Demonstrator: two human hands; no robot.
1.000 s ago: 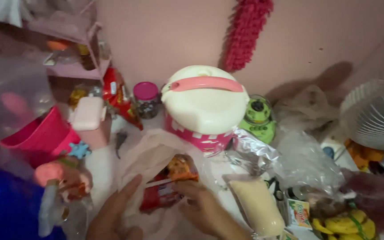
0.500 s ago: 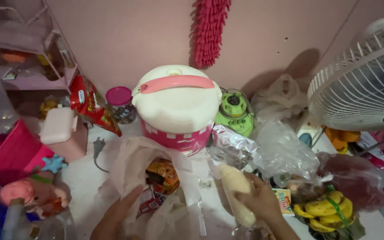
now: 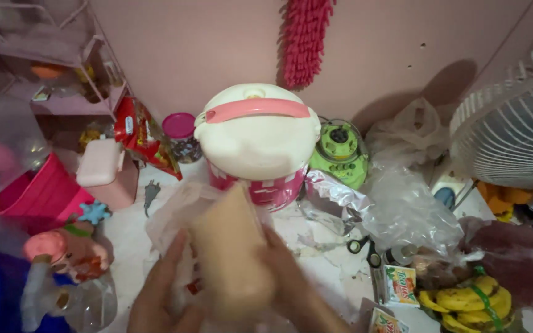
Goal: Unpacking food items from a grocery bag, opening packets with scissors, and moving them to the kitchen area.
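A: Logging left to right. Pink bin (image 3: 29, 194) and a doll (image 3: 66, 250) sit at the left edge. My left hand (image 3: 158, 290) is spread flat against the side of the white bag (image 3: 177, 216), fingers up.

B: And the pale packet?

A: The packet (image 3: 229, 253) is blurred, held upright over the bag's mouth, between both hands and just in front of the rice cooker (image 3: 257, 139). My right hand (image 3: 288, 274) is wrapped round its right side. I read this as the loading step: packet above the bag, not yet inside.

B: Next move needs what?

A: My judgement: the bag mouth held open, then the packet lowered straight in. Scissors (image 3: 365, 246) and bananas (image 3: 464, 302) lie well to the right.
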